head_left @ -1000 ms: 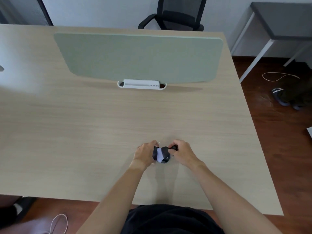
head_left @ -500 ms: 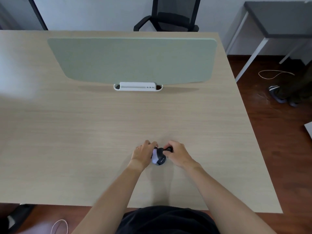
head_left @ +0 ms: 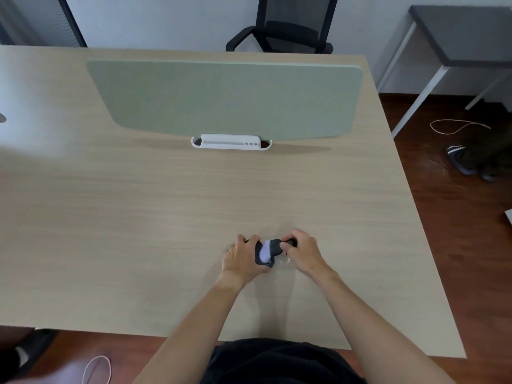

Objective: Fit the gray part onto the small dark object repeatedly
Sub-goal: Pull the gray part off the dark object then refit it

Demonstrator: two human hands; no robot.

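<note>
Both hands meet over the near middle of the wooden table (head_left: 166, 217). My left hand (head_left: 242, 257) is closed around the left side of a small dark object (head_left: 274, 249), which has a pale gray part (head_left: 266, 250) on its middle. My right hand (head_left: 302, 252) pinches the dark right end of that object between thumb and fingers. The piece is held just above or on the tabletop; I cannot tell which. Fingers hide most of its outline, and whether the gray part is fully seated is not visible.
A pale green divider panel (head_left: 230, 98) stands across the table's far half in a white base (head_left: 231, 142). A black office chair (head_left: 288, 26) is beyond it. To the right are a gray side table (head_left: 465, 34), a loose cord (head_left: 454, 127) and shoes (head_left: 460, 159) on the floor.
The hands stay together at the same spot. The pale gray part shows a bit more between the fingers than half a second ago, and the right thumb has shifted along the dark end.
</note>
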